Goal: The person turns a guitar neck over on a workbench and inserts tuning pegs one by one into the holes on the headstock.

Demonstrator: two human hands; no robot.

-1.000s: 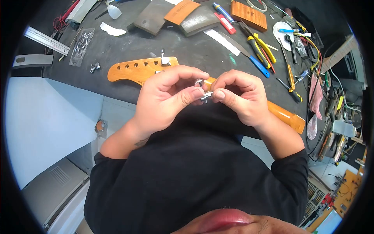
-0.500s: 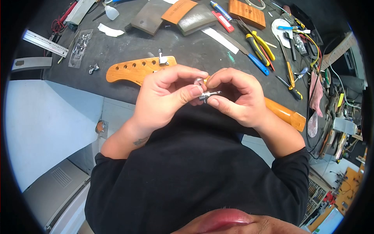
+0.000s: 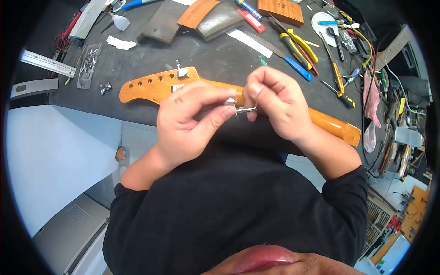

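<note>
My left hand (image 3: 192,119) pinches a chrome guitar tuning machine (image 3: 245,110) between thumb and fingers, its post pointing right. Close by on the right is my right hand (image 3: 277,101), fingers curled and thumb pressed to the index finger beside the post's tip. Whatever those fingers hold, if anything, is hidden. Behind both hands lies a wooden guitar neck (image 3: 337,123), its headstock (image 3: 151,86) to the left with a row of holes. One tuning machine (image 3: 182,71) sits at the headstock's upper edge. Another metal part beside my left hand is partly covered.
A loose tuning machine (image 3: 105,88) and a plastic bag of metal parts (image 3: 89,66) lie left of the headstock. Sharpening stones (image 3: 160,23), yellow-handled pliers (image 3: 295,50), a blue-handled file (image 3: 298,68) and a screwdriver (image 3: 343,98) lie across the bench's far and right side.
My right hand has turned and drawn its thumb up off the post, curling its fingers together. My left hand keeps the tuning machine. The whole view has shifted slightly.
</note>
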